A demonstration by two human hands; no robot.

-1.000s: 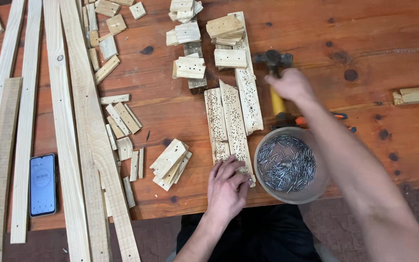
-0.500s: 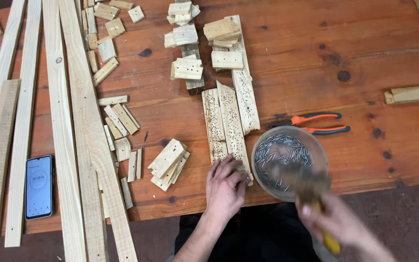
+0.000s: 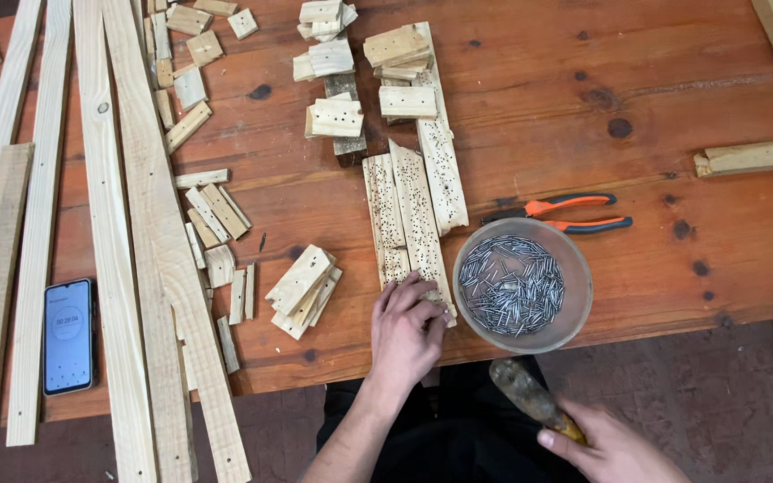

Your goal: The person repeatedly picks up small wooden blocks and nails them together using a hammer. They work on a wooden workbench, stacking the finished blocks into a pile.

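My left hand (image 3: 406,329) rests palm down on the near end of two narrow nail-studded wooden slats (image 3: 404,215) lying side by side near the table's front edge. My right hand (image 3: 615,447) is below the table edge at the bottom right, gripping the yellow handle of a hammer (image 3: 530,398) whose blurred head points up and left. A round bowl of small nails (image 3: 521,284) stands just right of the slats. A third studded slat (image 3: 440,152) lies further back.
Orange-handled pliers (image 3: 574,213) lie behind the bowl. Small wood blocks (image 3: 301,282) are stacked left of my hand, with more scattered behind. Long planks (image 3: 114,250) run down the table's left side beside a phone (image 3: 68,335). Wood offcuts (image 3: 753,156) lie at right.
My right hand swung the hammer from above the slats back toward me and down below the table edge. The left hand stayed on the slats.
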